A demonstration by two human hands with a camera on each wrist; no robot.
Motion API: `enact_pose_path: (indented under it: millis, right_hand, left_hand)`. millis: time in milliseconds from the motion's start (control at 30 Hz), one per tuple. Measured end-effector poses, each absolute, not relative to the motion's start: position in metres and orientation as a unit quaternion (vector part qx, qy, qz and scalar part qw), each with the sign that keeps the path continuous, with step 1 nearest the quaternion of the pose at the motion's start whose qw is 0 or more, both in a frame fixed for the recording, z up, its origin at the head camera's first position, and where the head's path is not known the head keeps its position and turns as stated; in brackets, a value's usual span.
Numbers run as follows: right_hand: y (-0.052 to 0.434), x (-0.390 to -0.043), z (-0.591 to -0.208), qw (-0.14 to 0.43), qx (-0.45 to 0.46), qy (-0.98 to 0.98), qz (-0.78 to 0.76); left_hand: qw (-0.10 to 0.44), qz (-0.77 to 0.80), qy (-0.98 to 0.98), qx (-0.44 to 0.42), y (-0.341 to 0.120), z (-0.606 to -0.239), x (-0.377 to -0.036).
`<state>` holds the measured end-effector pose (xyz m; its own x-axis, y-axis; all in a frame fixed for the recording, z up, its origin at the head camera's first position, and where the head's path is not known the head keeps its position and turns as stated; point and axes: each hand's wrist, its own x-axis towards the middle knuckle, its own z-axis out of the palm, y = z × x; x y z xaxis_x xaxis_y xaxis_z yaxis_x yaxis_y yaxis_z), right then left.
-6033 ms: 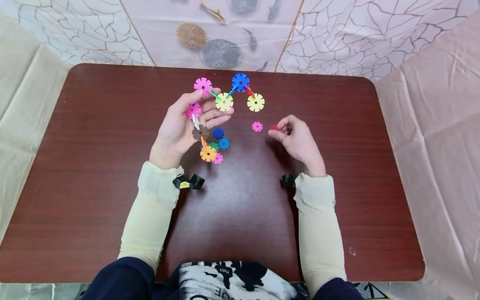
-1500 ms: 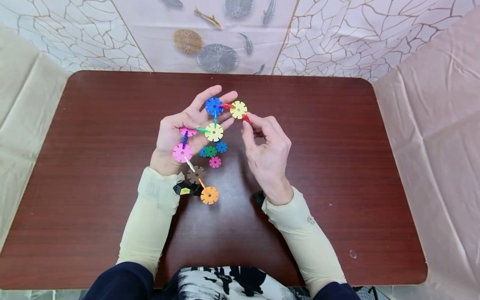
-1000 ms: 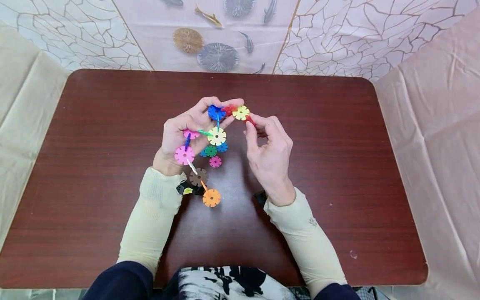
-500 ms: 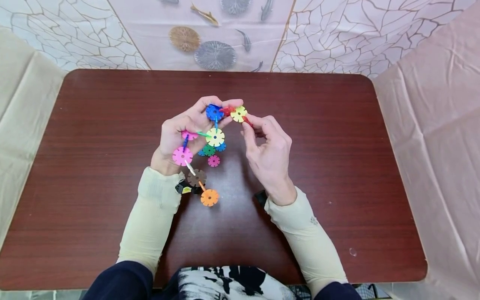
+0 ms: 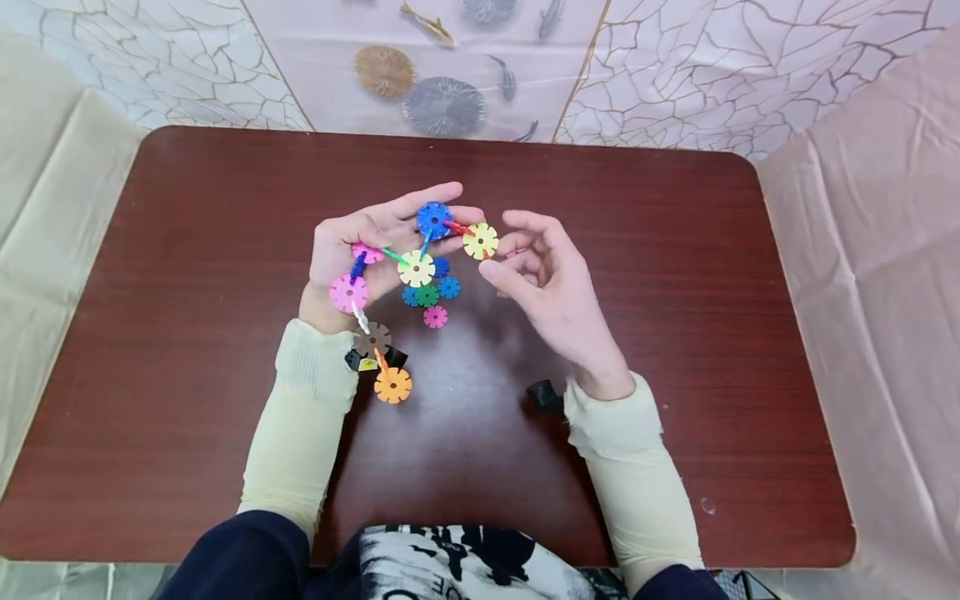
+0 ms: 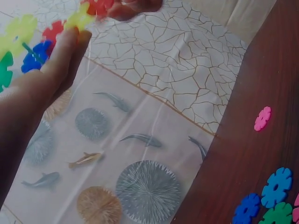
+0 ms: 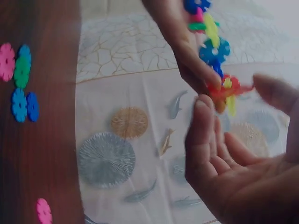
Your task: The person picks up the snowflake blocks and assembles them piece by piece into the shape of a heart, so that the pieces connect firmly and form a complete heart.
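Best to keep the chain of snowflake discs (image 5: pixel 417 268) steady across the left hand (image 5: pixel 358 258), fingers loosely curled under the blue disc (image 5: pixel 433 219), and bring the next piece square to a free slot of the yellow end disc (image 5: pixel 480 240). Right hand (image 5: pixel 551 287) spread and relaxed, holding nothing, fingertips just beside that yellow end disc. Chain held above the table (image 5: pixel 187 275): pink, yellow, blue, brown and orange toothed discs joined by thin edge-on pieces, orange end (image 5: pixel 392 385) dangling near the left wrist, loose discs (image 5: pixel 431 293) lying beneath.

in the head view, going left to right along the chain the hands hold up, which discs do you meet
big pink disc → pale yellow disc → blue disc → yellow disc, with the right hand just past it.
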<state>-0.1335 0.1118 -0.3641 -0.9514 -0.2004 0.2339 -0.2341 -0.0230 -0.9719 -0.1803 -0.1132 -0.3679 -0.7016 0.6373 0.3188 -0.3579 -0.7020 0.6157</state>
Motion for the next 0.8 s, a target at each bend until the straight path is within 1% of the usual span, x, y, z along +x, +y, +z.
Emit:
enact_pose_path:
  millis: [100, 200, 300, 567, 800]
  right_hand:
    - [0.12, -0.136, -0.363, -0.035, 0.166, -0.702, 0.691]
    - [0.124, -0.137, -0.362, -0.055, 0.159, -0.71, 0.683]
    - [0.124, -0.138, -0.362, -0.073, 0.142, -0.716, 0.679]
    - [0.125, -0.14, -0.367, -0.105, 0.128, -0.735, 0.657]
    - [0.125, -0.139, -0.367, -0.124, 0.144, -0.733, 0.653]
  left_hand:
    - [0.302, 0.881, 0.265, 0.251, -0.113, -0.368, -0.181]
    - [0.316, 0.879, 0.263, 0.241, -0.113, -0.368, -0.183]
    - [0.317, 0.87, 0.281, 0.254, -0.114, -0.368, -0.185]
    - [0.33, 0.865, 0.293, 0.238, -0.115, -0.37, -0.186]
    - [0.307, 0.853, 0.337, 0.255, -0.118, -0.372, -0.185]
